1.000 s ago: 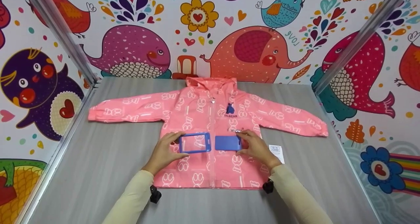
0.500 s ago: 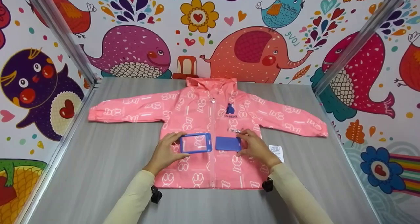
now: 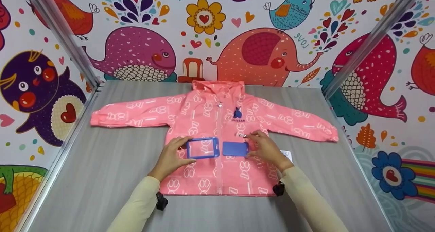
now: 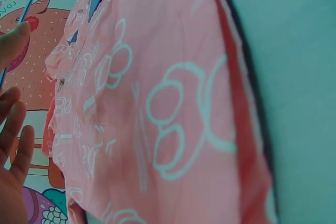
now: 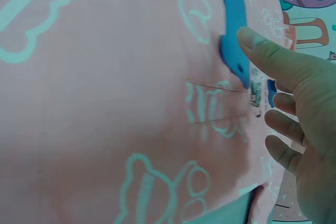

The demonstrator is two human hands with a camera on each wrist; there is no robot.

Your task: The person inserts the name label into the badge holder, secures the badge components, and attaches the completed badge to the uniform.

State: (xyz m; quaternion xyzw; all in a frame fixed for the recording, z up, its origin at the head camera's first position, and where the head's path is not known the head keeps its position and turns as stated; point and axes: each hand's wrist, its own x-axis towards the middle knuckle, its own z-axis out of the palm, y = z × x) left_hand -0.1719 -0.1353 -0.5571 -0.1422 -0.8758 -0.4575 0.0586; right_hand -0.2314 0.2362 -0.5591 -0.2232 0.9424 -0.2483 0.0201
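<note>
My left hand [image 3: 171, 154] pinches a blue card-holder frame [image 3: 216, 148] with a clear window between thumb and fingers, above the pink jacket [image 3: 190, 187]. The frame shows edge-on in the left wrist view as a thin blue strip [image 4: 30, 3]. A flat blue card-holder plate [image 3: 234, 149] lies on the jacket to the frame's right. Beside it my right hand [image 3: 266, 152] has its thumb at the plate's slotted end and its fingertips by a small silvery clip [image 3: 242, 135]. In the right wrist view, the right thumb and fingers [image 5: 283, 124] are spread apart.
The jacket lies spread with both sleeves out on the grey wooden tabletop [image 3: 85, 170]. A white printed card [image 3: 287, 154] is partly hidden behind the right wrist. Metal posts [image 3: 370, 48] and cartoon-printed walls [image 3: 238, 17] enclose the back and sides.
My right fingers have loosened from the plate and spread toward the clip, while the wrist shifts slightly over the white card. My left hand and the frame stay almost still.
</note>
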